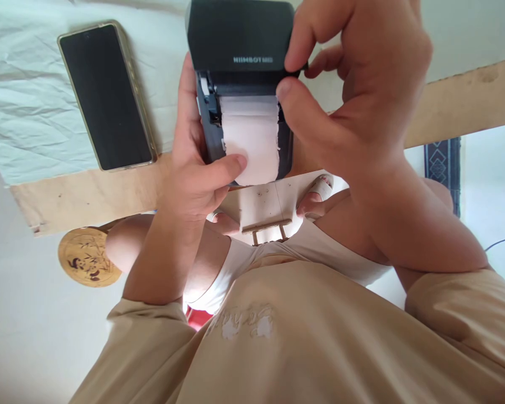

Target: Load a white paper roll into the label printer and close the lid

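A dark label printer marked NIIMBOT is held up over the table edge, its lid raised. My left hand wraps round its left side, the thumb pressing on a white strip of label paper that lies across the printer's opening. At the right edge, my right hand pinches the printer near the lid's corner with thumb and forefinger. What exactly sits between those fingertips is partly hidden. The paper's side edges look ragged.
Left of the printer, a smartphone with a dark screen lies on the pale, wrinkled table cover. The wooden table edge runs below it. A round wooden stool with a panda picture stands at the lower left.
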The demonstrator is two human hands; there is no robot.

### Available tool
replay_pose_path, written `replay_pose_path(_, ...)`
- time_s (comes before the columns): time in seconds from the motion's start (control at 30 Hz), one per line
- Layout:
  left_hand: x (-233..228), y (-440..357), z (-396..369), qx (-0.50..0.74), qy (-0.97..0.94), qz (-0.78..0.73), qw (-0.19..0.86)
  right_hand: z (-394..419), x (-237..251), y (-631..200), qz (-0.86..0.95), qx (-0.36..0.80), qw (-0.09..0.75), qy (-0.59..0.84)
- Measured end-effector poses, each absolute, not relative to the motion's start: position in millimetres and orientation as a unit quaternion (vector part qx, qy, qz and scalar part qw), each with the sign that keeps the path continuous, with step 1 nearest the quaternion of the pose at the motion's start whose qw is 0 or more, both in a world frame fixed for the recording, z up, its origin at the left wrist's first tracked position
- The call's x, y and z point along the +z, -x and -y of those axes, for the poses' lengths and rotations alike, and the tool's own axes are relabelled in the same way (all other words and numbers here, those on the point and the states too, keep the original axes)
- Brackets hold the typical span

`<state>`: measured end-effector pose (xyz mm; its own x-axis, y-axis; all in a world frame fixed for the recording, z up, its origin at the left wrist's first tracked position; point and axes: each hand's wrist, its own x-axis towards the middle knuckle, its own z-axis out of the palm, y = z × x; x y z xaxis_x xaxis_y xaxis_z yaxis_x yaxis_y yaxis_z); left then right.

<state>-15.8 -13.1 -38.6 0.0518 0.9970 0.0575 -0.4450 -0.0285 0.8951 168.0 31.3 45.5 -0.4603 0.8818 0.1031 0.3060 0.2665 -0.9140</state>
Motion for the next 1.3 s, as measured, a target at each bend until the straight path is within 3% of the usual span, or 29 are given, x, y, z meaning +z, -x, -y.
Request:
replay_pose_path(0.1, -40, 14, 15, 0.607, -0.399, -0.344, 0.595, -34, 31, -169, 0.835, 0.217, 0.346, 0.368)
replay_pose_path(0.43, -41, 14, 11, 0.611, -0.400, -0.342, 0.592, -37, 22, -172, 0.854, 0.229, 0.340, 0.319)
replay_pose_path(0.53, -44, 15, 9, 0.615, -0.432, -0.297, 0.589, -35, 21, -168, 0.828, 0.268, 0.351, 0.345)
replay_pose_path(0.73, -34, 10, 17, 0.624, -0.387, -0.347, 0.584, -38, 8, -156, 0.721, 0.530, 0.382, 0.231)
replay_pose_path(1.0, -30, 5, 18, 0.614, -0.379, -0.359, 0.592, -47, -12, -154, 0.653, 0.626, 0.387, 0.180)
replay_pose_path(1.3, -31, 9, 18, 0.604, -0.380, -0.353, 0.605, -45, -10, -154, 0.645, 0.633, 0.383, 0.192)
